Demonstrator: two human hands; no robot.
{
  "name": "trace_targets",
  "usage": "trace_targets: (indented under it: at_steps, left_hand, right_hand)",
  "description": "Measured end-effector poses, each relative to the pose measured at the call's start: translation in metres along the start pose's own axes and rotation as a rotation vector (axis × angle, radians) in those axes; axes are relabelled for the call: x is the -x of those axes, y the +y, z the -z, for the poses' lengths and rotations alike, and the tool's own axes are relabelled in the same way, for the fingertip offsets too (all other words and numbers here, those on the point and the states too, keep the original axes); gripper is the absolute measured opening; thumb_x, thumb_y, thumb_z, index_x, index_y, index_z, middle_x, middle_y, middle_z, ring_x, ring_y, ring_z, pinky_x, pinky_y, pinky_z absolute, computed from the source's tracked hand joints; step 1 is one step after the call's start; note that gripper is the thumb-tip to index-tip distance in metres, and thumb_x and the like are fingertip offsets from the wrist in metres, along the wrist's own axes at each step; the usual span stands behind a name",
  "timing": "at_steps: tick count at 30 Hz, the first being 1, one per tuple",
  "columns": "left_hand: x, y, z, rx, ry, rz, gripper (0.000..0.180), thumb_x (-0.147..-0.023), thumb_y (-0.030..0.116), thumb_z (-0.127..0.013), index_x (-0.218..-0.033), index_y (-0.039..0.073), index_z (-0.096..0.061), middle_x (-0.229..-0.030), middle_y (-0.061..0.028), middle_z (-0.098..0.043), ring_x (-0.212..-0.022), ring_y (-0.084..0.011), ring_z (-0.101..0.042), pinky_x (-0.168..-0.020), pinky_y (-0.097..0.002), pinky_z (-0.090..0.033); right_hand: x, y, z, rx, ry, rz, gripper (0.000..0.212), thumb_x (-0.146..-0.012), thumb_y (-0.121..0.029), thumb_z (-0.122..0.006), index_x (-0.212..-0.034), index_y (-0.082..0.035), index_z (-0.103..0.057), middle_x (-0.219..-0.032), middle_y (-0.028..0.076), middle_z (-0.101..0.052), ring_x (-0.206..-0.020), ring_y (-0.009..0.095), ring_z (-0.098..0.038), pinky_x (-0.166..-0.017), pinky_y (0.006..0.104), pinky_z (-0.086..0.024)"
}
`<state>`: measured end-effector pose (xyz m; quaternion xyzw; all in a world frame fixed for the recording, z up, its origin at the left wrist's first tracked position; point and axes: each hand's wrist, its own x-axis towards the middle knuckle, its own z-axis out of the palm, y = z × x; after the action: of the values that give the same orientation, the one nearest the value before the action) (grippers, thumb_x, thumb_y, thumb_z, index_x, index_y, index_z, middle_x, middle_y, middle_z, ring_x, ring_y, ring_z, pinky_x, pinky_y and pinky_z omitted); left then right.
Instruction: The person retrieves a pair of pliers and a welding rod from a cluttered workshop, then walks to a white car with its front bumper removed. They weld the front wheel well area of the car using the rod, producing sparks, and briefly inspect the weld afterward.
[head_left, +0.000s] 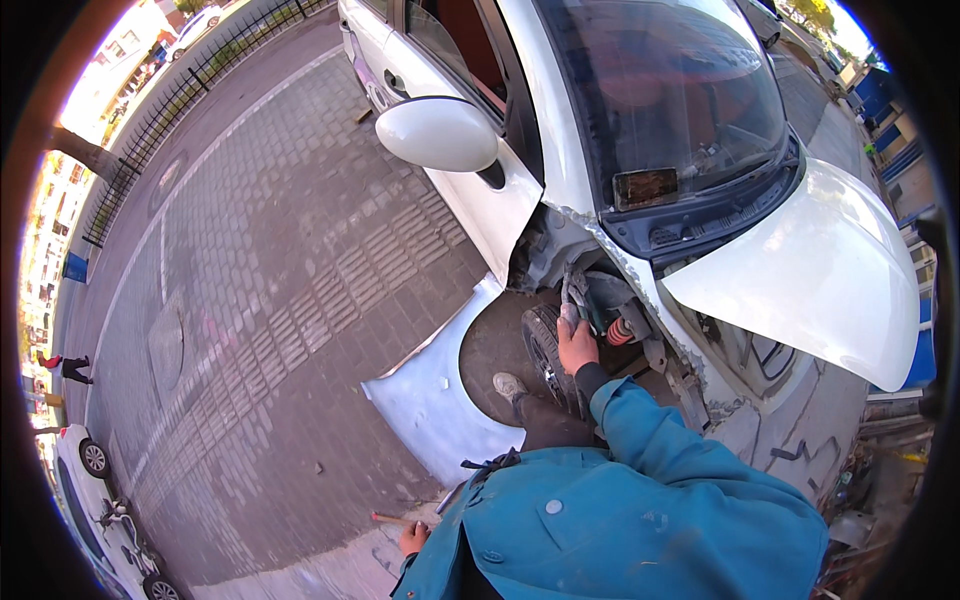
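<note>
My right hand [578, 346] is closed around the lower end of a worn grey pliers-like tool [574, 292], whose upper end reaches into the exposed front corner of a white car [565, 120]. Just beside that hand are the front wheel [545, 345] and a red coil spring [621, 331]. Low in the picture, my left hand [413, 540] is closed on a thin stick-like handle [392, 519] with a reddish end; the rest of it is hidden. A loose pale fender panel [425, 385] with a round wheel-arch cutout lies on the pavement between my hands.
The bonnet [810, 280] sits askew, its edge jutting out at the right. A side mirror [437, 134] sticks out from the door. Bent dark metal [790, 452] and piled scrap [860, 500] lie at right. My shoe [509, 386] stands inside the cutout. A person [70, 368] walks far left.
</note>
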<state>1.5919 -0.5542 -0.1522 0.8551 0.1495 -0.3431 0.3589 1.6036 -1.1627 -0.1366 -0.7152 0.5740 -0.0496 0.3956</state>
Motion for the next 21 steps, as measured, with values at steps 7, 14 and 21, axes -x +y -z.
trace_targets:
  at_steps: [7,14,21]
  left_hand:
    - [-0.011,-0.061,-0.029,-0.201,0.011,-0.06,0.038,-0.101,0.032,-0.068,-0.117,-0.002,-0.075,-0.1,-0.0207,-0.078,-0.093,-0.0274,-0.077,-0.083,-0.0405,-0.058]
    - [-0.032,-0.083,-0.034,-0.187,0.044,-0.107,0.04,-0.1,0.037,-0.069,-0.119,0.002,-0.076,-0.102,-0.0216,-0.078,-0.096,-0.0297,-0.077,-0.086,-0.0428,-0.057]
    - [-0.039,-0.064,-0.024,-0.234,0.022,-0.147,0.042,-0.099,0.041,-0.07,-0.119,0.005,-0.077,-0.103,-0.0218,-0.078,-0.099,-0.0316,-0.077,-0.088,-0.0438,-0.057]
  right_hand:
    - [-0.003,-0.004,-0.009,0.054,0.032,0.027,0.07,-0.103,-0.063,-0.047,-0.131,0.001,-0.047,-0.115,0.04,-0.068,-0.109,0.057,-0.065,-0.097,0.0601,-0.05]
    - [0.0,-0.007,-0.007,0.069,0.013,0.004,0.072,-0.104,-0.062,-0.047,-0.131,0.005,-0.047,-0.12,0.039,-0.065,-0.112,0.055,-0.063,-0.097,0.059,-0.049]
    - [0.0,-0.009,-0.007,0.079,0.042,0.015,0.069,-0.103,-0.062,-0.048,-0.13,0.002,-0.046,-0.113,0.041,-0.068,-0.107,0.057,-0.065,-0.096,0.0607,-0.051]
